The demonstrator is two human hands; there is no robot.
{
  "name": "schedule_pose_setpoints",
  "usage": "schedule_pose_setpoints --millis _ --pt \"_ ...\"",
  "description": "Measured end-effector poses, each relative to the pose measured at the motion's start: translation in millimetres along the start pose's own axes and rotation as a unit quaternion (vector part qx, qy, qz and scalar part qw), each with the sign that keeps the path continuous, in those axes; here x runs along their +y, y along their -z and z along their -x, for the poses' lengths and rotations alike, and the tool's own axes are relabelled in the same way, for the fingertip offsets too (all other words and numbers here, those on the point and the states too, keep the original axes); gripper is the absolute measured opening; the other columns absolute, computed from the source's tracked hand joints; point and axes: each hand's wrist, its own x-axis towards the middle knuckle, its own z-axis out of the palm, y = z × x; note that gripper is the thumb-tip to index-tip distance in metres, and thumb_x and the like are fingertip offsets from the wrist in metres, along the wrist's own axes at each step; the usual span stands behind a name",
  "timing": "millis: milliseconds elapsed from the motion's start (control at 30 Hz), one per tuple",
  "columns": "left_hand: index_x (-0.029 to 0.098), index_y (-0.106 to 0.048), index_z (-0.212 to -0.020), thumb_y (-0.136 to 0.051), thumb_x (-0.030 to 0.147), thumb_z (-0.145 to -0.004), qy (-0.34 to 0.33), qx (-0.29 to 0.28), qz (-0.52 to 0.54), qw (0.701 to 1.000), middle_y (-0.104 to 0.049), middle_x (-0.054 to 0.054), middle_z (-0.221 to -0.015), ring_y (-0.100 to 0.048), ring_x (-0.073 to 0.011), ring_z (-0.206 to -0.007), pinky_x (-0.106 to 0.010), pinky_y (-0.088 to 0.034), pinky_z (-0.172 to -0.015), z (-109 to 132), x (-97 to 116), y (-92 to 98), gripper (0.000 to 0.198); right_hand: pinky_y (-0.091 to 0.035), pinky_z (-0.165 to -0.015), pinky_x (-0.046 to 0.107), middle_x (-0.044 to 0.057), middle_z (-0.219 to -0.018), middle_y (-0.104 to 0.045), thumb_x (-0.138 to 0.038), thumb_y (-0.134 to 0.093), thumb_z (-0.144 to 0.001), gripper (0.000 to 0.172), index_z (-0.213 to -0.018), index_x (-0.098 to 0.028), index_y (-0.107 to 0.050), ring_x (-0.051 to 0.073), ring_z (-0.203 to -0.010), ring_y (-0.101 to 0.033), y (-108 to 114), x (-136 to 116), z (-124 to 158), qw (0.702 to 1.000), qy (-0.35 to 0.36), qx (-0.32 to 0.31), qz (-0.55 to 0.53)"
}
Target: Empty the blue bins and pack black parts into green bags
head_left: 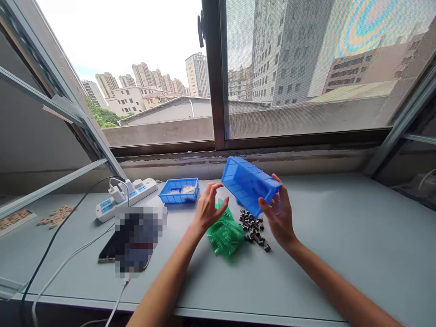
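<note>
My right hand [279,214] grips one end of a blue plastic bin [250,184], thumb on one side and fingers on the other. The bin is held tilted above the table. My left hand [210,208] is left of the bin, fingers curved and apart, with nothing in it. Just below that hand lies a crumpled green plastic bag [225,234]. A loose pile of small dark metal parts [252,227] is spread on the table between the bag and my right hand; their exact kind is too small to tell.
A second blue bin [179,190] with small packets stands at the back left. Beside it are a white power strip [126,200] with chargers and a blurred-out dark device [132,240]. Cables [75,250] run across the left side. A window [218,144] borders the table's back.
</note>
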Motion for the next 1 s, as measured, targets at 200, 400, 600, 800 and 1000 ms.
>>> schedule_pose_setpoints --millis 200,400,600,800,1000 --pt "0.026 -0.047 -0.121 -0.061 0.028 -0.08 -0.197 0.052 -0.198 0.959 -0.052 -0.009 -0.115 -0.051 -0.0215 -0.106 -0.036 -0.045 -0.086 5.0 3.2 0.2 0.043 -0.054 -0.062 0.035 0.011 -0.106 -0.061 -0.064 -0.045 -0.078 0.071 -0.134 -0.023 -0.034 0.027 -0.09 -0.062 8.4 -3.7 -12.4 0.989 -0.131 -0.001 -0.065" --pt "0.025 -0.058 -0.102 -0.04 0.002 -0.083 -0.285 0.063 -0.211 0.933 -0.061 -0.001 -0.088 -0.056 -0.0117 -0.082 -0.029 -0.045 -0.083 6.2 -2.8 -0.5 0.035 -0.052 -0.05 0.031 0.011 -0.113 -0.059 -0.068 -0.04 -0.077 0.073 -0.135 -0.024 -0.035 0.024 -0.083 -0.064 9.0 9.5 -17.9 0.979 -0.162 -0.107 -0.066" --pt "0.022 -0.059 -0.095 -0.041 0.01 -0.087 -0.118 0.09 -0.169 0.974 -0.059 -0.002 -0.084 -0.056 -0.0147 -0.08 -0.036 -0.046 -0.087 -5.5 -30.4 0.8 0.023 -0.051 -0.054 0.031 0.009 -0.11 -0.061 -0.055 -0.047 -0.077 0.057 -0.124 -0.023 -0.049 0.022 -0.08 -0.062 17.7 21.9 -26.1 0.979 -0.053 -0.005 0.195" --pt "0.02 -0.061 -0.095 -0.047 0.01 -0.084 -0.014 0.009 -0.092 0.996 -0.058 -0.003 -0.086 -0.057 -0.0164 -0.081 -0.032 -0.048 -0.077 -6.9 -50.2 4.4 0.021 -0.047 -0.051 0.03 0.004 -0.109 -0.062 -0.034 -0.048 -0.079 0.027 -0.099 -0.028 -0.066 0.016 -0.062 -0.06 26.4 35.1 -23.4 0.907 0.033 -0.067 0.414" --pt "0.023 -0.068 -0.09 -0.051 0.004 -0.079 0.015 -0.046 -0.085 0.995 -0.058 -0.002 -0.082 -0.058 -0.0163 -0.078 -0.036 -0.05 -0.078 -3.8 -52.9 -0.6 0.028 -0.052 -0.059 0.034 0.008 -0.115 -0.059 -0.035 -0.05 -0.079 0.036 -0.111 -0.027 -0.064 0.026 -0.093 -0.061 28.4 47.1 -23.3 0.883 0.047 -0.079 0.459"
